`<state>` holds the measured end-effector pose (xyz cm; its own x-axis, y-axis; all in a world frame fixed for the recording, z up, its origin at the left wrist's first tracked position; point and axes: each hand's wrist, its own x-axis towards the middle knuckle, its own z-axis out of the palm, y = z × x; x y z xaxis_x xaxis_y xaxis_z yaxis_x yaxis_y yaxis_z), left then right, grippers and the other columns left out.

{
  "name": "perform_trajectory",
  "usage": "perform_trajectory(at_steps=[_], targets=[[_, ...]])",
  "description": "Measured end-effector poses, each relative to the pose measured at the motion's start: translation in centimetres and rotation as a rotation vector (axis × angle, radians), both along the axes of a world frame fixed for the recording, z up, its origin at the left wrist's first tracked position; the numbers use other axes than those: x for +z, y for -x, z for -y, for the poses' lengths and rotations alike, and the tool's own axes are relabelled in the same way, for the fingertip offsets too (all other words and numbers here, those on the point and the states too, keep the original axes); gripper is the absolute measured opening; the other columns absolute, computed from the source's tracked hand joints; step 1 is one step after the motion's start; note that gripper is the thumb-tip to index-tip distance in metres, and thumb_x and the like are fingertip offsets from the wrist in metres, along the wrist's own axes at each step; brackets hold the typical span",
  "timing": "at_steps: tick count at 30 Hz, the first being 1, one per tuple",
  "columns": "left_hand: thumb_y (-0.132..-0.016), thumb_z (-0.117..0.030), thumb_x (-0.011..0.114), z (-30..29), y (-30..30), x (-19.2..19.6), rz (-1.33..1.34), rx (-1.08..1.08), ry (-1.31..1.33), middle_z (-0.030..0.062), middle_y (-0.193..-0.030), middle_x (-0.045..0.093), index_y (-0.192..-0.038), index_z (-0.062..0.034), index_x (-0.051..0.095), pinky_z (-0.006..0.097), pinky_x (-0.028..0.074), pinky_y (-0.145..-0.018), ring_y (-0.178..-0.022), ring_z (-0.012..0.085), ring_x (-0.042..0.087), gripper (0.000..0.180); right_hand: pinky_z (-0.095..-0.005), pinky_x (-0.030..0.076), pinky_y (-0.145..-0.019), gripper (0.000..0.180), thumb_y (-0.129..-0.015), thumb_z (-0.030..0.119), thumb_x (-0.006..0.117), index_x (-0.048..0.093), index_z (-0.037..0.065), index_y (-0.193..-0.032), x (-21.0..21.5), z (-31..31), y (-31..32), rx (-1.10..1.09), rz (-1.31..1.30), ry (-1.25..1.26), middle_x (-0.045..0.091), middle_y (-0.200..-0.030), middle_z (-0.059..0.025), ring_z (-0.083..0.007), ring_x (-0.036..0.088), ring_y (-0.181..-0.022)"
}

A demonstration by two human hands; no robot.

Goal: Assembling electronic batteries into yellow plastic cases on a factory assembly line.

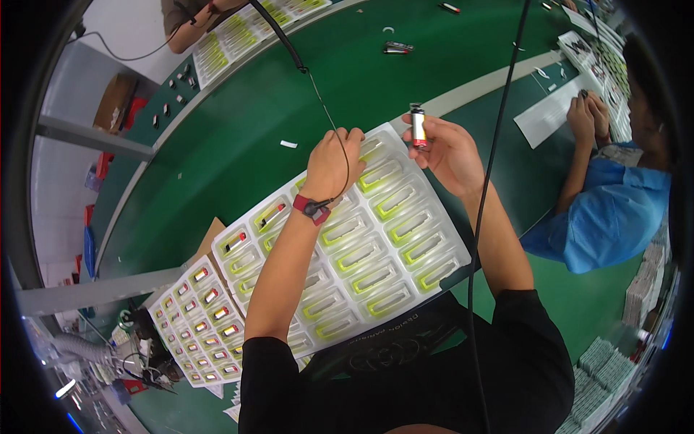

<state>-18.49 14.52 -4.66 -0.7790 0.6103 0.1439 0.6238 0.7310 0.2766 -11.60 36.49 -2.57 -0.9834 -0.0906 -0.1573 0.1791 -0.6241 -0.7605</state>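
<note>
My right hand [448, 150] holds a small red and silver lighter [418, 127] upright above the far right end of a white plastic tray [448, 239] with rows of yellow-green lined slots. My left hand [334, 160] rests curled on the tray's far edge, fingers bent; whether it holds anything is hidden. A red wrist strap [312, 208] with a coiled black cord sits on my left wrist. Two slots at the tray's left end hold lighters [272, 215].
A second tray [206, 318], filled with lighters, lies at my lower left. The green table [238, 130] carries a white strip and loose lighters [396, 48]. A person in blue [607, 210] works at the right; another person's trays [231, 36] lie at the far end.
</note>
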Motion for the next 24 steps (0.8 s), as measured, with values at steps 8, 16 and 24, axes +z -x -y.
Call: perform_trajectory(at_steps=[8, 16, 24], targets=[[-0.084, -0.010, 0.070, -0.2, -2.2, 5.7, 0.378, -0.007, -0.506, 0.0126, -0.110, 0.057, -0.126, -0.0062, 0.060, 0.031, 0.056, -0.069, -0.083, 0.0199, 0.065, 0.044, -0.0245, 0.053, -0.063, 0.043, -0.096, 0.012, 0.056, 0.047, -0.007, -0.134, 1.0, 0.4, -4.3, -0.059, -0.109, 0.154, 0.065, -0.101, -0.0132, -0.0196, 0.067, -0.079], [-0.091, -0.008, 0.064, 5.3, -9.4, 6.5, 0.865, -0.060, -1.275, 0.0153, -0.149, 0.039, -0.131, -0.0011, 0.059, 0.030, 0.057, -0.081, -0.114, 0.0210, 0.059, 0.041, -0.0274, 0.055, -0.062, 0.041, -0.096, 0.011, 0.058, 0.049, -0.005, -0.134, 3.6, 5.0, -6.0, 0.045, -0.203, 0.234, 0.067, -0.106, -0.0172, -0.0228, 0.070, -0.083], [-0.094, -0.009, 0.057, 6.6, -13.6, 6.8, 0.804, 0.162, -1.403, 0.0181, -0.117, 0.065, -0.118, 0.0024, 0.061, 0.027, 0.054, -0.069, -0.096, 0.0187, 0.064, 0.027, -0.0225, 0.048, -0.056, 0.044, -0.099, 0.011, 0.051, 0.046, -0.007, -0.139, 5.2, 7.4, -7.3, 0.213, -0.148, 0.205, 0.067, -0.104, -0.0142, -0.0145, 0.064, -0.073]])
